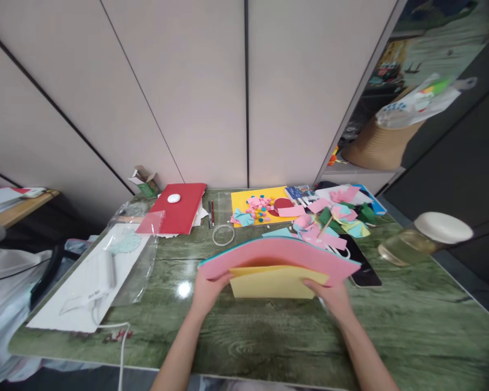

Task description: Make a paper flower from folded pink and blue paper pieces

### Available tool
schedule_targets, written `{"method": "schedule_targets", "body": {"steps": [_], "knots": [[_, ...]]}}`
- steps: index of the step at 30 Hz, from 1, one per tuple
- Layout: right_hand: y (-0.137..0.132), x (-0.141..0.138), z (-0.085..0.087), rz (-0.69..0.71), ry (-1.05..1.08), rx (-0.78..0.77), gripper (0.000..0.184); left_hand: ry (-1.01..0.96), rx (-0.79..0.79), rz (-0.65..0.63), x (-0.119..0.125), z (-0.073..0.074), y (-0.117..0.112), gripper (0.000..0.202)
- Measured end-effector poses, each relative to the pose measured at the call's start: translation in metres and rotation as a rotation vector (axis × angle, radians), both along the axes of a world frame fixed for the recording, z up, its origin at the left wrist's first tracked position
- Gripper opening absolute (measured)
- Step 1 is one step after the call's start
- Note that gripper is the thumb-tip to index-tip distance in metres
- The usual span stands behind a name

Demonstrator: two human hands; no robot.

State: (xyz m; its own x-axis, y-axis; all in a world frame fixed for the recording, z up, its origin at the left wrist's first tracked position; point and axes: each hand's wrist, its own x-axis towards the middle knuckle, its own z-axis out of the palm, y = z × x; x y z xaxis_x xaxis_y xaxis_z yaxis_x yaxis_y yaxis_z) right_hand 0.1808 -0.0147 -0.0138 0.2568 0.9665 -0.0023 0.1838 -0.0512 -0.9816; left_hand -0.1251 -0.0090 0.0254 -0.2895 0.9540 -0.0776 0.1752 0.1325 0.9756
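Note:
Both hands hold up a bundle of coloured paper over the middle of the table. At the back are pink sheets [269, 251] with a blue-green edge along the top, bowed upward. In front of them is folded yellow paper [273, 285]. My left hand [207, 290] grips the left end, its thumb toward the yellow paper. My right hand [334, 296] grips the right end, its thumb lying over the yellow paper's corner. Most of the fingers are hidden behind the sheets. Just beyond the bundle lie crumpled and cut pink paper pieces [315, 233].
A lidded jar [403, 247] stands at right, near a dark phone [364, 269]. Small pink pieces lie on a yellow sheet [240, 201] at the back. A red folder [179, 212], pens [211, 213] and a cable ring [223, 235] are further left. Plastic film [140, 271] covers white paper [61, 298].

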Motion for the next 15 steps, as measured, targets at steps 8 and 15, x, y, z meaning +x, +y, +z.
{"method": "schedule_targets", "body": {"steps": [8,15], "knots": [[-0.001,0.003,-0.007,-0.018,-0.049,-0.069,0.047,-0.073,0.109,-0.068,-0.008,0.001,-0.003,0.053],[-0.004,0.007,-0.001,0.015,-0.014,-0.120,0.034,0.000,0.137,-0.170,-0.014,0.011,-0.003,0.040]]}}
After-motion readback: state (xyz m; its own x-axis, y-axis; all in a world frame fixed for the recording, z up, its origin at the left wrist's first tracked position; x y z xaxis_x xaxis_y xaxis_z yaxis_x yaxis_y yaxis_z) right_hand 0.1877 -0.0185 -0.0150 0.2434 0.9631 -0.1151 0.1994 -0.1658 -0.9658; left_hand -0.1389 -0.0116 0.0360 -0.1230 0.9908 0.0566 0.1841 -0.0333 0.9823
